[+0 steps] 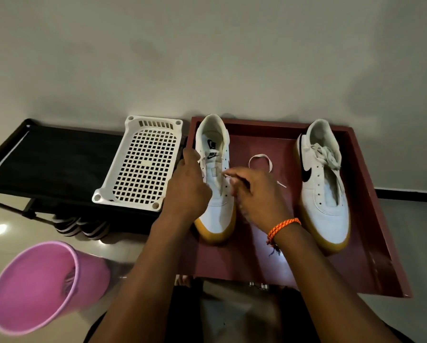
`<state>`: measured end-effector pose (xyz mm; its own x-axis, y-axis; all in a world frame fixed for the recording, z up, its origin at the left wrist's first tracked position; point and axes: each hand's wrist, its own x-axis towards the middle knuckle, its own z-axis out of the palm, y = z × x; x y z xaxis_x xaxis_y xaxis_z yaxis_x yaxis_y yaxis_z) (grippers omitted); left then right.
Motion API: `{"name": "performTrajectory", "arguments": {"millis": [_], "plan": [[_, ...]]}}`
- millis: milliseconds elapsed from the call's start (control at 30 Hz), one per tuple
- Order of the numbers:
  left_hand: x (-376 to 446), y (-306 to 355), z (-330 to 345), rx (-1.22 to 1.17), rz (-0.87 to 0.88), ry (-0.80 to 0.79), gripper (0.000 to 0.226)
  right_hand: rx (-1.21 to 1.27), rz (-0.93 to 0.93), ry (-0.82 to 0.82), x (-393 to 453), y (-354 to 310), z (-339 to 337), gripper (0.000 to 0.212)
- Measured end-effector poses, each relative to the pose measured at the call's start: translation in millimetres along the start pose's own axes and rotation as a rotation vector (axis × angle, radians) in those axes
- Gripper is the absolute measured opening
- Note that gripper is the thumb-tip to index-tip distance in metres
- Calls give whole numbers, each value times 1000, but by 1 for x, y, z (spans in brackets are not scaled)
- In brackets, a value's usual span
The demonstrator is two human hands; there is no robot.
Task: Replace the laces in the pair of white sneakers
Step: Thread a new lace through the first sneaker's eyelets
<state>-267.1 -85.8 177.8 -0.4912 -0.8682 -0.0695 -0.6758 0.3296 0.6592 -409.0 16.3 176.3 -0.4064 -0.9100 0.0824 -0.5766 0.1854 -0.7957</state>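
Observation:
Two white sneakers with tan soles stand on a dark red tray [370, 219]. The left sneaker [219, 211] has its eyelets bare near the toe. My left hand [187, 186] grips its left side by the eyelets. My right hand [259, 194] pinches a white lace [259, 158] at the sneaker's right eyelet row; the lace loops onto the tray behind my fingers, its tip lying to the right. The right sneaker [323, 194] has no lace in its eyelets, and a bundled white lace [327, 155] lies on its tongue.
A white plastic basket [143, 167] lies on a black rack [54, 159] left of the tray. A pink bucket [39, 285] stands tilted on the floor at lower left. Dark slippers [81, 226] sit under the rack. A pale wall runs behind.

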Motion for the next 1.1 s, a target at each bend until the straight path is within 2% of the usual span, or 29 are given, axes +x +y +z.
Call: {"name": "performTrajectory", "arguments": {"millis": [67, 133, 233, 367, 500, 667, 800, 900, 967, 1100], "plan": [[1, -7, -2, 62, 26, -52, 59, 92, -15, -13, -1, -5, 5, 27], [3, -12, -5, 96, 50, -109, 64, 82, -11, 19, 0, -3, 10, 16], [1, -15, -12, 58, 62, -163, 75, -153, -49, 95, -1, 3, 18, 5], [1, -19, -17, -35, 42, -207, 92, -438, -125, 164, 0, -10, 24, 5], [3, -21, -16, -54, 52, -203, 91, -622, -158, 56, -1, -17, 29, 9], [5, -22, -5, 1, 104, -199, 90, -659, -155, -12, 2, -22, 30, 10], [6, -27, -7, -59, 115, -193, 93, -715, -159, -21, 2, -22, 27, 15], [7, -28, -5, -84, 118, -175, 90, -751, -149, 54, 0, -21, 28, 9], [8, -28, -1, -99, 96, -178, 91, -712, -90, 99, 1, -16, 29, 7], [12, -26, 8, -175, 46, -212, 90, -269, 232, 37, 6, -2, 22, 13]]}}
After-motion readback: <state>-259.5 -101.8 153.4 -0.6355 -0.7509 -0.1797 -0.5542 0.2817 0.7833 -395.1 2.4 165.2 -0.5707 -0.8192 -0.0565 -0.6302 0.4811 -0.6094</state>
